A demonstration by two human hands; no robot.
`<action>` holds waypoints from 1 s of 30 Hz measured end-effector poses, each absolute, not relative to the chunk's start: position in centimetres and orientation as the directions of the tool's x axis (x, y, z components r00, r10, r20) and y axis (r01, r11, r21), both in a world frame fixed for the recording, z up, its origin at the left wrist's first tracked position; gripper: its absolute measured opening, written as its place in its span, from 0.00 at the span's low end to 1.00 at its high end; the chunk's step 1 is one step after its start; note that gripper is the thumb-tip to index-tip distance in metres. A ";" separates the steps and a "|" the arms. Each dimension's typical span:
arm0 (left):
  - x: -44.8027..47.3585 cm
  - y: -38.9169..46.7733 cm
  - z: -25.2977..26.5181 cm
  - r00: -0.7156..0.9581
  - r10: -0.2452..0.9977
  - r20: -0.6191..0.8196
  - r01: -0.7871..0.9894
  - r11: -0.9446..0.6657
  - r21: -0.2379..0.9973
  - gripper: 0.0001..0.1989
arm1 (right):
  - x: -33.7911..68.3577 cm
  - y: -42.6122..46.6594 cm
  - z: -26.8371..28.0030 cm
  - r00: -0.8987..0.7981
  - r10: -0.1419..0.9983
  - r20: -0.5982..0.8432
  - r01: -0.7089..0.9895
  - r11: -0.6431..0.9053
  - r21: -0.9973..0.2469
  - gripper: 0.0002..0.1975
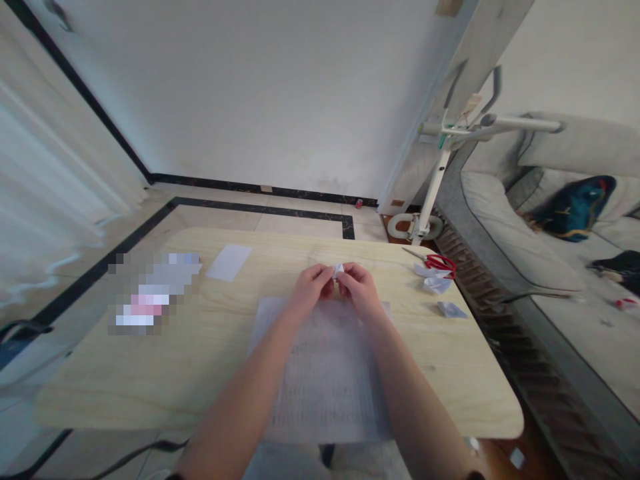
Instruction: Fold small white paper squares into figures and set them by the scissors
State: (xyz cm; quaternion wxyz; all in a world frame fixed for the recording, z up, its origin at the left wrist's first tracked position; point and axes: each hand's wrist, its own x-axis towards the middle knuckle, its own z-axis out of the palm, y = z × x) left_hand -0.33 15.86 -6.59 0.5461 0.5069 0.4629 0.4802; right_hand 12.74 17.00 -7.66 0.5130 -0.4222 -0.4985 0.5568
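Note:
Between my two hands is a small piece of folded white paper [339,269], pinched from both sides above the far edge of a large printed sheet. My left hand [317,283] has its thumb and fingers closed on the paper's left side. On the other side, my right hand [356,284] grips it the same way. The fingers cover most of the paper, so its full shape is hidden. Under my forearms lies the printed sheet [327,373], flat on the wooden table [215,373].
Red-handled scissors [440,265] lie at the table's far right, with folded paper pieces [437,285] and another folded piece [452,309] nearby. A blank white sheet [229,262] rests at the far left, beside a blurred-out area. A grey sofa [565,320] stands to the right.

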 end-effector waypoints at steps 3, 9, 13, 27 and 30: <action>-0.4 15.9 -6.6 0.075 0.997 0.007 0.007 -0.007 1.000 0.16 | 12.8 17.0 -7.7 -0.106 0.993 0.052 -0.121 0.039 -0.992 0.09; -0.4 16.0 -6.8 0.068 0.998 0.017 0.038 -0.019 0.999 0.16 | 12.9 17.0 -7.7 -0.109 0.992 0.062 -0.089 0.052 -0.995 0.10; -0.2 16.0 -6.8 0.030 0.998 0.051 0.096 -0.053 0.994 0.16 | 12.8 17.1 -7.6 -0.086 0.994 0.061 -0.057 0.056 -0.997 0.09; -0.2 16.2 -7.5 -0.032 0.992 0.125 0.199 -0.116 0.973 0.14 | 12.8 17.2 -7.6 -0.076 0.995 0.060 -0.024 0.059 -0.998 0.08; -0.3 16.1 -7.5 -0.031 0.988 0.149 0.226 -0.138 0.964 0.15 | 12.9 17.2 -7.8 -0.078 0.995 0.063 -0.018 0.061 -0.998 0.08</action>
